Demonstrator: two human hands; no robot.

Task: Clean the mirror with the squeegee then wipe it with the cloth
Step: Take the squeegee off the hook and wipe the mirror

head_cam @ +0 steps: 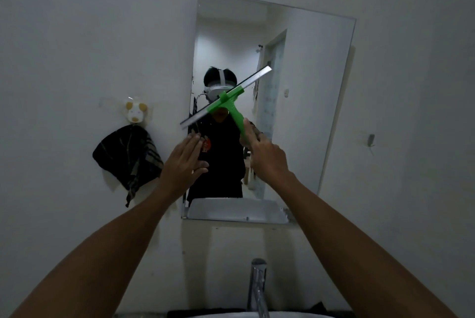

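The squeegee [226,98] is held before the mirror [308,66] by its green handle, the right hand [267,155] fingers wrapped around it. The left hand [183,161] is spread, empty. The tool is judged light and stiff. The cloth [127,157] hangs left of the mirror; room is open around it.

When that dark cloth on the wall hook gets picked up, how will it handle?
The cloth is probably floppy: it hangs in folds from the hook. It looks light and should lift off easily, though it may unfold in the hand.
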